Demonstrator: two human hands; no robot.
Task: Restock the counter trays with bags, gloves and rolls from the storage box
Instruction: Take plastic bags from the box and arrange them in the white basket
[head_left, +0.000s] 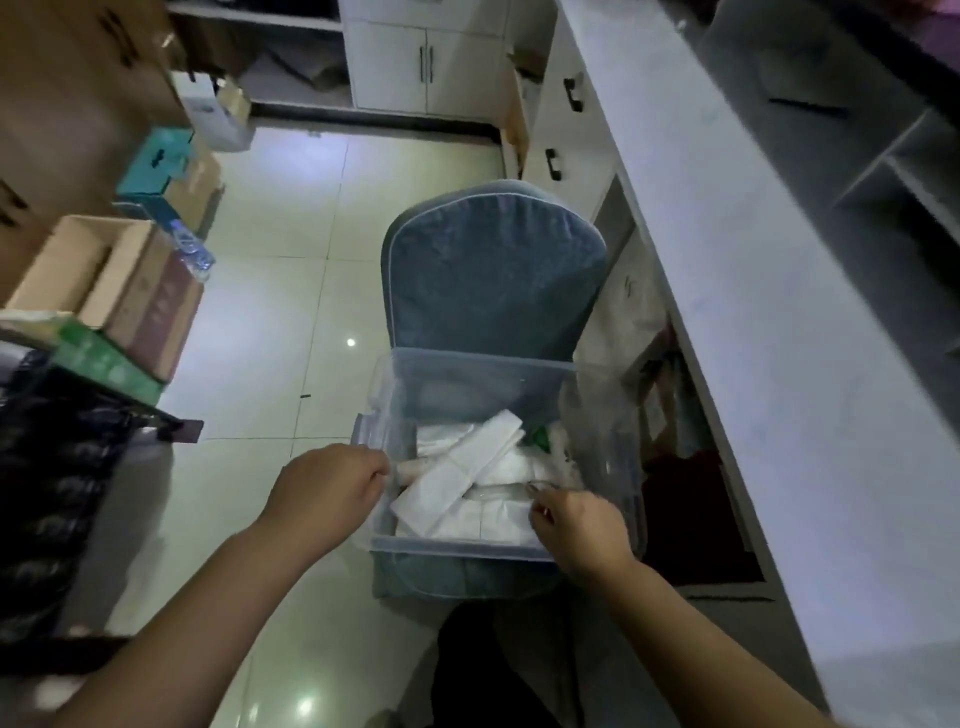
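Both hands, left hand (332, 486) and right hand (576, 525), seemingly grip the storage box (483, 364) rims.

Readable text: none anywhere in the head view.
Brown cartons (78, 78): dark printed marks on the sides, too blurred to read.
Teal box (156, 166): a small dark mark on its face, not legible.
Green box (104, 364): pale print along its side, too smeared to make out.
Maroon carton (161, 312): faint lettering on its side, unreadable.
White box (213, 111): a faint bluish mark, cannot be read.
Water bottle (192, 252): label blurred, no words to be told.
Storage box (483, 374): clear plastic wall, no label to be seen.
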